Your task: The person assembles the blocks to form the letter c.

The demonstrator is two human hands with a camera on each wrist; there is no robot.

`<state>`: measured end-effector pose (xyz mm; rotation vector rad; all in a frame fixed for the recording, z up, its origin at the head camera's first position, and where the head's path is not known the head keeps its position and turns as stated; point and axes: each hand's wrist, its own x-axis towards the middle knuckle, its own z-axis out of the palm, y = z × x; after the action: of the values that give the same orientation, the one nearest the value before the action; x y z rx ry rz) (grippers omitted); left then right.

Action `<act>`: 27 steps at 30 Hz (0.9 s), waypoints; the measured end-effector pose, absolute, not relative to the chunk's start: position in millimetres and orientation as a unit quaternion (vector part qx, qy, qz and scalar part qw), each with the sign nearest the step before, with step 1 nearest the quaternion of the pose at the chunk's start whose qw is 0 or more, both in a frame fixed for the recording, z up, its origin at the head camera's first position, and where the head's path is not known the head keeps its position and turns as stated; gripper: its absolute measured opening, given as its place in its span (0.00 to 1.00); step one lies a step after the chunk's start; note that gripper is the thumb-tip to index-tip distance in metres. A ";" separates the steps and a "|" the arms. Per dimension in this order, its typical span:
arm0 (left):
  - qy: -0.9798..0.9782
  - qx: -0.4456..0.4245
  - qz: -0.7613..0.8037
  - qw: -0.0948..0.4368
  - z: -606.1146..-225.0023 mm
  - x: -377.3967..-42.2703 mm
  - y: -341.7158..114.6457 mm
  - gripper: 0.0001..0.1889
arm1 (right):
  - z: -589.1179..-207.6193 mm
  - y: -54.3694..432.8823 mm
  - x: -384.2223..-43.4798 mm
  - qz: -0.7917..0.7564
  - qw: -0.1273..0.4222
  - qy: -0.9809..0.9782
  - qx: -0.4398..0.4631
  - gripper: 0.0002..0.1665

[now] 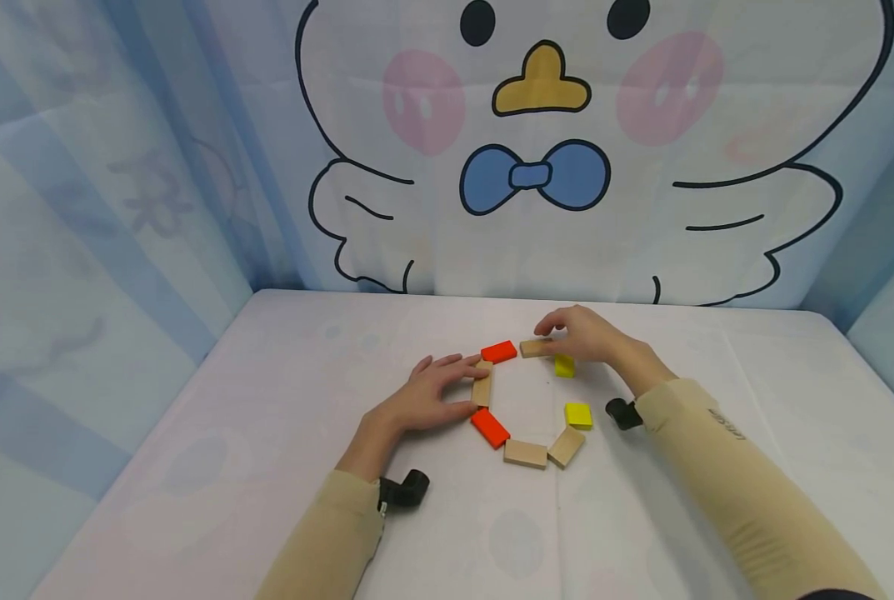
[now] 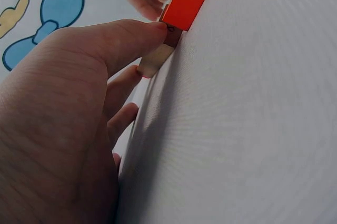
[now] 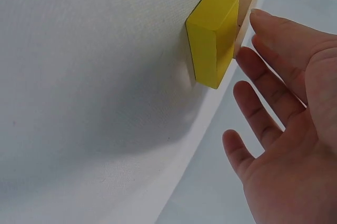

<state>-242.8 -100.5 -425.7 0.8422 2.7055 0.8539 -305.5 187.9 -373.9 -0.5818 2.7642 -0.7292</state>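
Several small rectangular blocks lie in a rough ring on the white table. My left hand is at the ring's left side, thumb and index finger at the two ends of a wooden block, pinching it. A red block sits just below that one, and another red block lies above it. At the far side my right hand has thumb and fingertips beside a second wooden block, its fingers loosely extended. A yellow block stands close to this block, partly under the hand in the head view.
Toward the near side are a wooden block, a slanted wooden block and a yellow block. The table meets a printed cloth backdrop at its far edge. Each wrist carries a black camera.
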 end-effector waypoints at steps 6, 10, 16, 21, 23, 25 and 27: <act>0.910 0.284 0.289 0.090 -426.1 -243.0 -100.7 0.27 | -374.7 190.6 -304.5 -0.255 0.123 0.939 -0.197 0.18; 0.909 0.286 0.290 0.090 -425.7 -242.6 -101.0 0.27 | -376.7 191.2 -304.0 -0.258 0.123 0.938 -0.195 0.18; 0.908 0.287 0.292 0.088 -425.6 -242.6 -100.8 0.26 | -377.4 189.3 -303.3 -0.253 0.117 0.940 -0.199 0.17; 0.908 0.287 0.293 0.087 -424.7 -242.2 -100.9 0.26 | -376.4 185.7 -303.5 -0.246 0.117 0.942 -0.195 0.17; 0.907 0.287 0.294 0.088 -424.5 -242.3 -100.9 0.26 | -376.3 184.4 -303.5 -0.243 0.115 0.944 -0.192 0.17; 0.907 0.287 0.295 0.089 -424.0 -242.0 -101.0 0.26 | -376.6 183.3 -303.6 -0.241 0.115 0.945 -0.188 0.17; 0.907 0.288 0.294 0.089 -424.0 -242.2 -101.1 0.26 | -377.5 182.4 -304.0 -0.241 0.115 0.946 -0.183 0.17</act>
<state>-242.2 -101.1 -424.0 0.8556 2.6979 0.8751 -304.0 182.4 -377.5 -0.5358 2.7733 -0.7055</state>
